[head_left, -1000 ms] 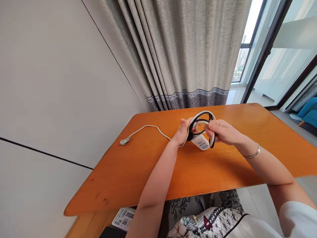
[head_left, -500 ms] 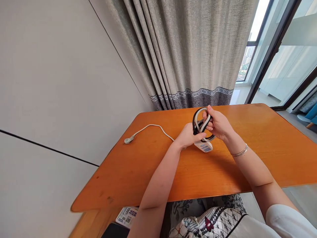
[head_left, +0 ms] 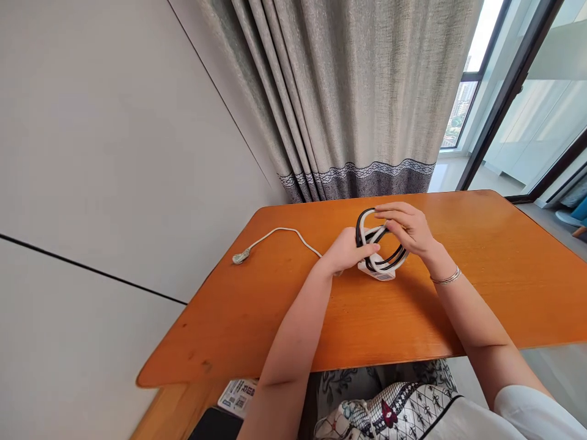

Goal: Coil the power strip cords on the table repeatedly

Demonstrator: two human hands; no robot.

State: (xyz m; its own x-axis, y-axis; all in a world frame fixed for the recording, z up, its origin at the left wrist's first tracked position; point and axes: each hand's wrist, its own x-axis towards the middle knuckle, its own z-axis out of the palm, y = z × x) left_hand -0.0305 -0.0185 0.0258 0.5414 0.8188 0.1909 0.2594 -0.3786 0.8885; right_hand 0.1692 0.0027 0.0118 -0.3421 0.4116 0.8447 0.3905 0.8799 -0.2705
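My left hand [head_left: 345, 249] is closed around one side of a coil of black and white cables [head_left: 391, 267], its thumb lying across the loops. On the coil's upper right, my right hand [head_left: 409, 228] curves over the loops, with its fingers extended along the top and the thumb bent inward. Just under the coil, a white block [head_left: 380, 274] sits at the table surface, mostly covered by the loops; its kind is unclear. A thin white cord [head_left: 293, 230] runs from behind my left hand to a plug [head_left: 240, 256] lying on the left.
The wooden table [head_left: 481, 275] has rounded corners. A grey curtain [head_left: 358, 91] hangs beyond its far edge, and a pale panelled wall [head_left: 114, 153] stands on the left. Below the near edge are a printed white box [head_left: 236, 396] and a dark object [head_left: 215, 425].
My right hand has shifted slightly right and its fingers have straightened over the coil. The loops have spread into a wider ring. My left hand keeps its hold.
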